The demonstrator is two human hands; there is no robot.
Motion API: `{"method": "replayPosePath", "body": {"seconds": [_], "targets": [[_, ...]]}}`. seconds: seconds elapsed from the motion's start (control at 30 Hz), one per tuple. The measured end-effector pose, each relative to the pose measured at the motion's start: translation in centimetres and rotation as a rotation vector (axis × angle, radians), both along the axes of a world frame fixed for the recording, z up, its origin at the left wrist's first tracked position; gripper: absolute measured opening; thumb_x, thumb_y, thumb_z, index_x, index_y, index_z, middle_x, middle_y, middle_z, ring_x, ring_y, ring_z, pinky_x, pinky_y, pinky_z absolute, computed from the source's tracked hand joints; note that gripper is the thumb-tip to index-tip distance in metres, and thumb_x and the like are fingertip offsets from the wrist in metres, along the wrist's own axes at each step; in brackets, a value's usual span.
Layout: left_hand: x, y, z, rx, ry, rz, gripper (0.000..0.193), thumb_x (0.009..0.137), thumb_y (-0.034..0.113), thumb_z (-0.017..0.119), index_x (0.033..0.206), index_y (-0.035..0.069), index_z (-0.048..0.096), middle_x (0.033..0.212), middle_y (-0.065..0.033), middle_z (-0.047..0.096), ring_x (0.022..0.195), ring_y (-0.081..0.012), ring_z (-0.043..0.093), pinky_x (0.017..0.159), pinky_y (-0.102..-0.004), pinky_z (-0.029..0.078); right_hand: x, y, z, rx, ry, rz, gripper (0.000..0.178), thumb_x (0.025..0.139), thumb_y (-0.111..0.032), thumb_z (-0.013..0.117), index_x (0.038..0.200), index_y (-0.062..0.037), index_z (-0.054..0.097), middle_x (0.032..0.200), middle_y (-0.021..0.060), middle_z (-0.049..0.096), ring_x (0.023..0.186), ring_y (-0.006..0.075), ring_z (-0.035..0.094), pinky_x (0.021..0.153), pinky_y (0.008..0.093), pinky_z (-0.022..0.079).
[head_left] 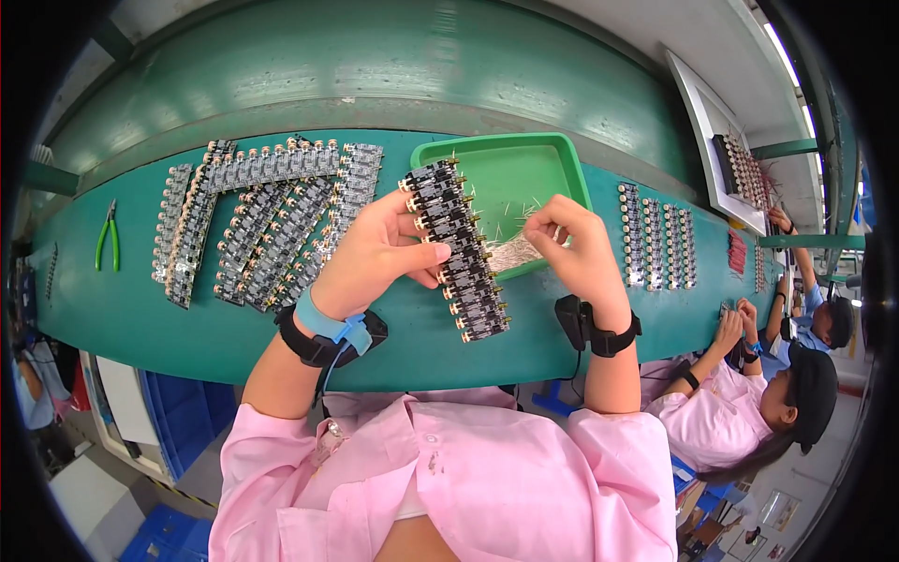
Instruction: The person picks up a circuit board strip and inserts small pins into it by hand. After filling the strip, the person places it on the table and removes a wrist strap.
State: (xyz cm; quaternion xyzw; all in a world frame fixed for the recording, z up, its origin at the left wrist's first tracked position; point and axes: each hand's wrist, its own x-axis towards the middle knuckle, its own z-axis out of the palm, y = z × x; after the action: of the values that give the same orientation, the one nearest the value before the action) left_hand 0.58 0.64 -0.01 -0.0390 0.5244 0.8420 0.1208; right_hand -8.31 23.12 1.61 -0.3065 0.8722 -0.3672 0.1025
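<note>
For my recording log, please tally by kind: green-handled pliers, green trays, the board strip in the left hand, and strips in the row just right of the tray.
Green-handled pliers: 1
Green tray: 1
Held board strip, in the left hand: 1
Row strips: 4
Total: 7

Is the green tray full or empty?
Partly filled: pale pins lie heaped toward the near side of the green tray; bare bottom shows beyond.

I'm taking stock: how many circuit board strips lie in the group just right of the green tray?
4, side by side right of the green tray: leftmost strip, second strip, third strip and rightmost strip. None there appears hidden.
</note>
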Motion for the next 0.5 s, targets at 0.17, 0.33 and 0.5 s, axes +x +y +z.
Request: {"method": "replayPosePath", "body": {"seconds": [0.17, 0.33, 0.5], "targets": [[-0.1, 0.1, 0.2, 0.019, -0.016, 0.011, 0.037, 0.078, 0.000, 0.059, 0.113, 0.001, 0.046, 0.090, -0.0091, 0.061, 0.072, -0.0144, 0.061, 0.059, -0.0247, 0.053, 0.6, -0.3, 0.4, -0.264, -0.309, -0.071, 0.002, 0.079, 0.000, 0.057, 0.080, -0.0009, 0.055, 0.075, -0.0002, 0.052, 0.068, 0.0077, 0.048, 0.063, 0.0209, 0.038], [-0.1, 0.1, 0.3, 0.030, -0.023, 0.059, 0.037, 0.078, 0.001, 0.058, 0.113, 0.001, 0.046, 0.089, -0.0091, 0.061, 0.072, -0.0145, 0.061, 0.060, -0.0249, 0.053, 1.7, -1.0, 1.4, -0.465, -0.509, -0.085, 0.003, 0.084, -0.002, 0.055, 0.085, 0.0002, 0.053, 0.077, -0.0008, 0.052, 0.075, 0.0065, 0.050, 0.067, 0.0206, 0.040], [-0.2, 0.1, 0.6, 0.046, -0.033, 0.074, 0.040, 0.077, 0.001, 0.060, 0.114, 0.001, 0.045, 0.088, -0.0080, 0.060, 0.073, -0.0147, 0.060, 0.059, -0.0250, 0.053, 2.2, -1.5, 1.4, -0.433, -0.354, -0.063, 0.003, 0.082, -0.001, 0.055, 0.083, 0.0000, 0.053, 0.078, 0.0006, 0.052, 0.074, 0.0074, 0.050, 0.067, 0.0207, 0.040]]}}
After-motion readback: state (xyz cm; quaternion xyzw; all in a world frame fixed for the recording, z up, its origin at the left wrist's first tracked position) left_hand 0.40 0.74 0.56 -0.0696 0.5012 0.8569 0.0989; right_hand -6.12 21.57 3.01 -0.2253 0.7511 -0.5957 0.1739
